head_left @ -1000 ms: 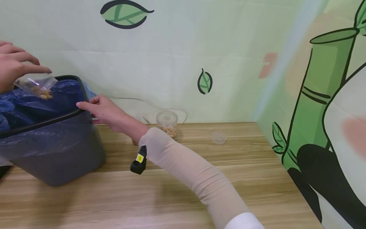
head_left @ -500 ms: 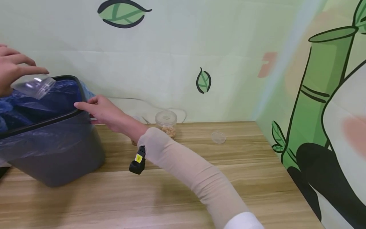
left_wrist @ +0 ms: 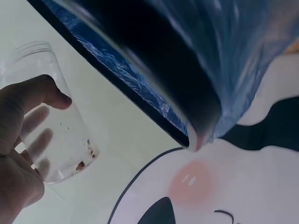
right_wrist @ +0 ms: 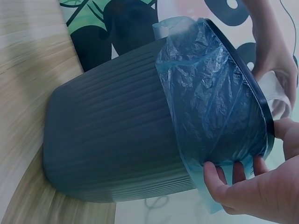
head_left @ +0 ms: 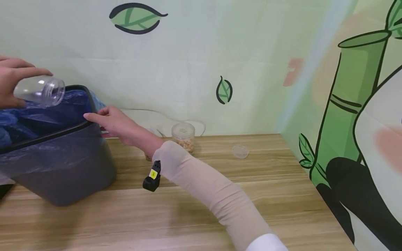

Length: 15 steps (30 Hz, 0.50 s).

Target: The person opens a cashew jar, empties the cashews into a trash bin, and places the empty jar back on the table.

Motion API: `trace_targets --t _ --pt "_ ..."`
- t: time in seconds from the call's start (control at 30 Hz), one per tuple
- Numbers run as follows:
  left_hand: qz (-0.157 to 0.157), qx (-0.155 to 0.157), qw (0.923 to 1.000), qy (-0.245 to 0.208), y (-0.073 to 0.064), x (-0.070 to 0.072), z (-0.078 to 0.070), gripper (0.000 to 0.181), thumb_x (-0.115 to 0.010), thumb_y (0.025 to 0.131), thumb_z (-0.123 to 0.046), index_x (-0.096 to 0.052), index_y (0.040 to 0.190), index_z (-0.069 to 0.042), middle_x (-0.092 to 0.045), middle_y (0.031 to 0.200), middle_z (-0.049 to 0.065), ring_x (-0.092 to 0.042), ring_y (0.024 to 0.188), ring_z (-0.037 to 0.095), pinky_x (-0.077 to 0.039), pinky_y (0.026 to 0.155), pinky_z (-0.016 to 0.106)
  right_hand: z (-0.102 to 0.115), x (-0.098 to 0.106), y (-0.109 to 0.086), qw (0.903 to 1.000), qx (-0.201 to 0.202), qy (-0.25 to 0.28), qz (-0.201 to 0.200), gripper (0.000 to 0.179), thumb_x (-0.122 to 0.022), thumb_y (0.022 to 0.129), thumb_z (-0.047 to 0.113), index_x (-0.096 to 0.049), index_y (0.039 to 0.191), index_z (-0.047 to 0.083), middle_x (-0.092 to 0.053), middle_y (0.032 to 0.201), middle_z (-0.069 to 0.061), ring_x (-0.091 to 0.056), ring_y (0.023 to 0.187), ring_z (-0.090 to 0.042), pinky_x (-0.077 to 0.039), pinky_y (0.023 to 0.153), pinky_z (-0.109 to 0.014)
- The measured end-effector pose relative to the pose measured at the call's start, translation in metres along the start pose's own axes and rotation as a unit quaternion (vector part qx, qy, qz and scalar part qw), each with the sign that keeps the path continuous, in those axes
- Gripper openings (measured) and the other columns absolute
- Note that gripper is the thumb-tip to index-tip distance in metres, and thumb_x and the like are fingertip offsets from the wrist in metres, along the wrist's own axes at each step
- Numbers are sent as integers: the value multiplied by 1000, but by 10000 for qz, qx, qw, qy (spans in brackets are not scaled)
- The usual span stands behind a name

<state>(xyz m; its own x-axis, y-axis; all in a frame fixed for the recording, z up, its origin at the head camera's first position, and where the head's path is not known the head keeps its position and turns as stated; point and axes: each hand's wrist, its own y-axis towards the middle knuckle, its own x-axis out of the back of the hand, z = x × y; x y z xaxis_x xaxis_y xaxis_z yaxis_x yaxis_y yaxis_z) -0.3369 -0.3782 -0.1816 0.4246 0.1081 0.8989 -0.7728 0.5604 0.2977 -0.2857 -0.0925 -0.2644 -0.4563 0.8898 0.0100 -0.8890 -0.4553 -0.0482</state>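
My left hand (head_left: 10,82) grips a clear plastic jar (head_left: 37,91) over the trash bin (head_left: 72,174). The jar lies nearly on its side, its open mouth facing right in the head view. A few brown crumbs (left_wrist: 81,165) cling near the jar's base in the left wrist view. The grey bin has a black rim and a blue bag (right_wrist: 205,102) folded over its edge. My right hand (head_left: 117,123) holds the bin's rim at the near right corner, thumb on top and fingers (right_wrist: 215,179) against the bag outside.
A lidded clear jar (head_left: 183,130) partly filled with small tan pieces stands by the wall. Right of it, a round clear lid (head_left: 240,152) lies on the wooden table (head_left: 201,167). Behind runs a white cable (head_left: 157,111). A printed backdrop rises at the back and right.
The tan pieces seen in the left hand's jar one second ago are gone from it. The jar has since turned from mouth-down to nearly level. My right hand stays on the rim.
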Motion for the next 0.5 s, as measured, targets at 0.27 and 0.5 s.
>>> trace_targets --t 0.27,0.5 --pt "-29 1158 9867 -1144 -6 9 -22 108 -88 57 8 -34 150 6 -42 130 43 -39 117 60 -36 91 77 -1 4 2 9978 -21 -652 -83 30 -64 102 31 -61 116 5 -58 101 2 -58 89 -10 -58 84 -30" --pt "-294 1696 9583 -2283 -9 19 -37 99 -80 69 10 -30 154 6 -40 137 45 -35 125 67 -33 89 81 7 15 0 9910 -68 -1286 356 52 -50 106 44 -49 145 9 -56 132 4 -55 115 -13 -54 96 -30"
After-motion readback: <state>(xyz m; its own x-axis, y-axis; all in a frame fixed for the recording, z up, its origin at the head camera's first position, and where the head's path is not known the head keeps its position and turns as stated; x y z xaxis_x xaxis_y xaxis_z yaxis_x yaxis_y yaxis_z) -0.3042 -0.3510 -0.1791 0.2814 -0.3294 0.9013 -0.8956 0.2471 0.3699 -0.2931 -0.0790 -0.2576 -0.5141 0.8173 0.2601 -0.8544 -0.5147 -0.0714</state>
